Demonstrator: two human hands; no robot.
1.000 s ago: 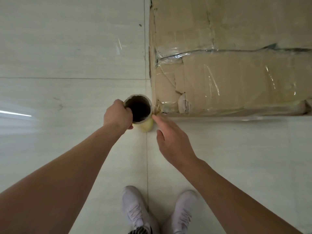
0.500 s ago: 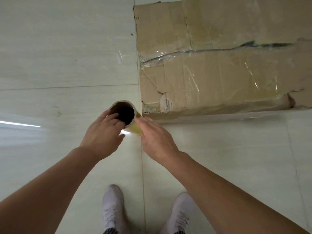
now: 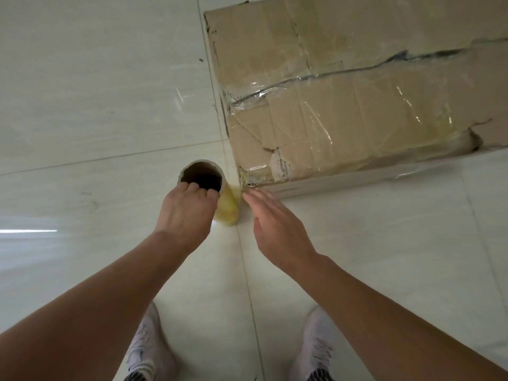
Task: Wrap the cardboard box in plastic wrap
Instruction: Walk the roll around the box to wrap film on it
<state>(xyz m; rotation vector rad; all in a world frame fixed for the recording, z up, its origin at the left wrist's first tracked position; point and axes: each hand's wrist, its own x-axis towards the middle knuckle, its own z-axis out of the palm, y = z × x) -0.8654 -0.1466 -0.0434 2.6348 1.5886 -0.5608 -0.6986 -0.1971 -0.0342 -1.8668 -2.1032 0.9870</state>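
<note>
- Both hands are seen from the head view: the left hand (image 3: 189, 215) is hooked over the top rim of the plastic wrap roll (image 3: 227, 213), with its fingertips curled into the hollow core. The right hand (image 3: 277, 229) is held flat with straight fingers, their tips at the film beside the box corner. Whether contact is made cannot be told.
- The roll is stood upright on the tiled floor (image 3: 82, 105), just beside the near left corner of the cardboard box (image 3: 357, 119), which lies ahead of a pair of white shoes (image 3: 149, 353).
- Glossy, wrinkled film is seen stretched across the nearer band of the box, so some wrapping is judged done.
- Bare cardboard is shown on the far part, so further turns are judged to be needed, after which the film must be cut and its end pressed down.
</note>
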